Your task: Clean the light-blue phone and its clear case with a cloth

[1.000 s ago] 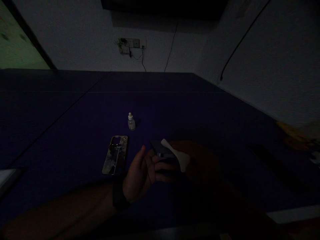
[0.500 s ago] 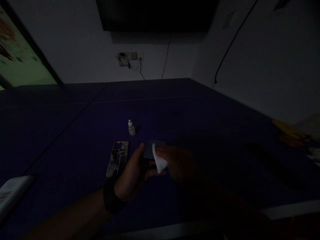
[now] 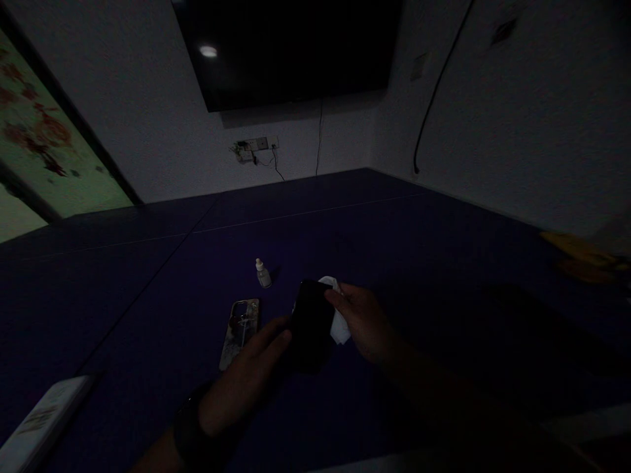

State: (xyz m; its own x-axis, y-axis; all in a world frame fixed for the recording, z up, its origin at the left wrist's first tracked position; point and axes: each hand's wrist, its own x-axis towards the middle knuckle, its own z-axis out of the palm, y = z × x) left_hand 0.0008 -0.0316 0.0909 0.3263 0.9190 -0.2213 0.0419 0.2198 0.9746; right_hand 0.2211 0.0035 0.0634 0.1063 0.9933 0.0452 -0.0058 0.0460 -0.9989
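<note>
A dark smartphone (image 3: 311,320) is held above the table, black glass side toward me. My left hand (image 3: 246,368), with a black band on its wrist, meets the phone's left edge, thumb and fingers close together there. My right hand (image 3: 362,322) grips the phone's right side, its thumb on the front. A white cloth (image 3: 339,328) is pinched in that same hand and shows behind and beside the phone. Left of the phone, a patterned phone case (image 3: 240,332) lies on the table, partly covered by my left hand. Beyond it stands a small dropper bottle (image 3: 263,276) with a white cap.
The dark blue table (image 3: 148,355) reaches to the wall. A white box (image 3: 44,420) lies at the near left. Something yellow (image 3: 576,249) is at the right edge. A screen (image 3: 296,52) hangs above wall sockets (image 3: 256,144). The room is dim.
The phone has been turned over, from its greyish side to its black side. The cloth has gone from its top to behind its right edge. My right hand now grips the phone. The view has shifted.
</note>
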